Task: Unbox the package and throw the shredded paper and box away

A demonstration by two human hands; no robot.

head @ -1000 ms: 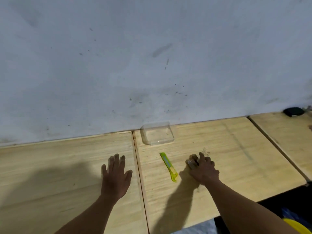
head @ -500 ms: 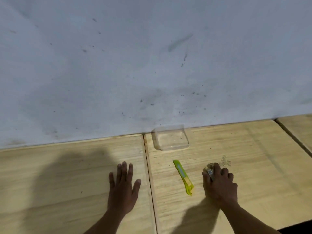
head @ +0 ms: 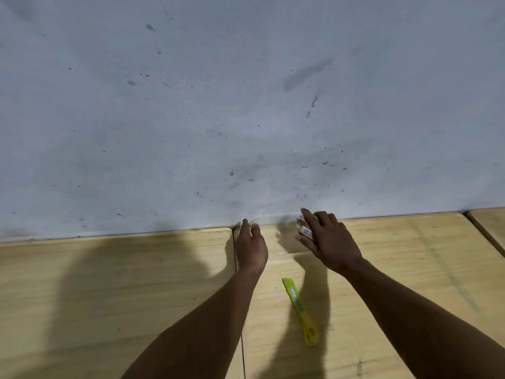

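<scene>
A small clear plastic container sits against the wall on the wooden table. My left hand curls around its left end. My right hand hovers over its right end, shut on a small shiny silvery item held in the fingers. A yellow-green utility knife lies flat on the table, nearer to me, between my forearms. No box or shredded paper is in view.
A grey, speckled wall fills the upper view right behind the container. The table is made of wooden panels with seams; another panel begins at the far right.
Both hands have left the table surface and moved forward to the container at the wall. The right hand carried the small shiny item from beside the knife. The camera moved closer.
</scene>
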